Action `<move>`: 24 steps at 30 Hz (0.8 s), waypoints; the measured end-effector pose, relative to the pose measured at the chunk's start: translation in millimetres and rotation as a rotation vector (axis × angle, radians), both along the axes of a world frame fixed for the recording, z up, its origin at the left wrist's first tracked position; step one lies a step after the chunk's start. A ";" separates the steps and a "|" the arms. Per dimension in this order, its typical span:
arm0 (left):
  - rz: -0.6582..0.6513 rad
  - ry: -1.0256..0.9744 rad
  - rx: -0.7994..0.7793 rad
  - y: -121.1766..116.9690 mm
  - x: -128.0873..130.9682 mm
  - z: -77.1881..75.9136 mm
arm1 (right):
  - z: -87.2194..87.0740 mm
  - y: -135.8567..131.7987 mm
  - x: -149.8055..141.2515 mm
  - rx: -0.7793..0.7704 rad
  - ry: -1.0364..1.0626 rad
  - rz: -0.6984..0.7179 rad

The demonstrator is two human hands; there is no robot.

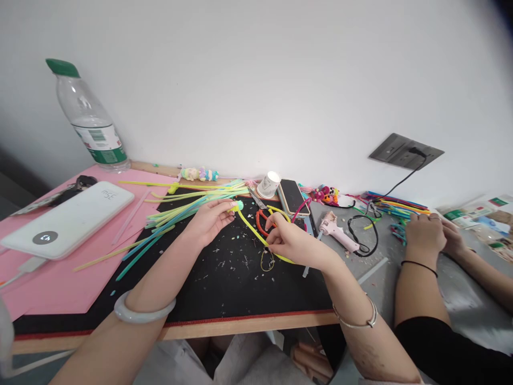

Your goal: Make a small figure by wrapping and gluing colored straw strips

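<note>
Between the thumb and fingertips of my left hand [212,220] is the end of a yellow pipe cleaner [249,225], with a small fluffy mint-green tuft [240,205] beside it. The yellow stem runs down and right to my right hand [290,240], whose curled fingers and thumb close around it; its tail shows below that hand. Orange-handled scissors [261,220] lie open behind my right hand. A thin loop of wire or thread [266,262] is just below its fingertips. Loose green, yellow and blue pipe cleaners [160,222] fan out left of my left hand.
A black mat [224,289] with scraps covers the table. Around it are a paper cup [269,184], a phone [294,197], a pink glue gun [336,230] with cord, a white power bank [68,219] and a bottle [92,117]. A co-worker's hands [427,232] are at right.
</note>
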State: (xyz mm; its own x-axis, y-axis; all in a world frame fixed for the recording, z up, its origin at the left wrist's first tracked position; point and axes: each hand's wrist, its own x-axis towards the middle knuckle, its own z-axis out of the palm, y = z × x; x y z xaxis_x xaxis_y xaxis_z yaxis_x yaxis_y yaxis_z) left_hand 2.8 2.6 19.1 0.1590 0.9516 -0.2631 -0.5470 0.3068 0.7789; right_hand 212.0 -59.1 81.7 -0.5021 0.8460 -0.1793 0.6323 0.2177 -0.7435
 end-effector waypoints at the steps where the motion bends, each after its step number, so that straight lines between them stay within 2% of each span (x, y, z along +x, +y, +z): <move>1: 0.019 0.001 -0.004 0.5 0.0 -0.3 | 0.5 1.7 -2.5 0.015 0.019 0.017; 3: 0.059 0.013 -0.013 0.7 -0.2 0.1 | 3.3 6.0 -7.4 0.005 0.079 0.071; 6: 0.113 0.067 -0.005 -0.1 -0.7 1.8 | 9.3 14.1 -12.8 -0.117 0.224 0.123; 10: 0.157 0.127 0.030 -0.5 -1.2 1.9 | 11.0 25.2 -14.9 -0.328 0.479 0.091; 12: 0.158 0.137 0.028 -0.2 -1.0 1.2 | 6.7 30.5 -15.7 -0.353 0.599 0.041; 14: 0.147 0.146 0.023 -0.1 -0.5 1.1 | -0.1 36.1 -18.0 -0.258 0.685 -0.061; 18: 0.113 0.169 0.001 -1.4 0.9 2.8 | -11.9 45.8 -26.8 0.066 0.720 -0.296; 21: 0.088 0.188 -0.006 -2.0 1.6 2.8 | -14.0 46.6 -33.7 0.218 0.664 -0.342; 24: 0.072 0.201 0.002 -1.4 1.9 0.7 | -14.5 42.1 -37.9 0.270 0.612 -0.329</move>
State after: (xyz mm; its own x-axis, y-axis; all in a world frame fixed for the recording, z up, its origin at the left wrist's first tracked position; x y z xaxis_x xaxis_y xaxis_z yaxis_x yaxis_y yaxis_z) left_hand 4.7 1.1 19.8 0.0348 0.9591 -0.2811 -0.4013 0.2710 0.8750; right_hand 174.0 -17.1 67.2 -0.1592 0.9449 0.2860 0.1867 0.3133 -0.9311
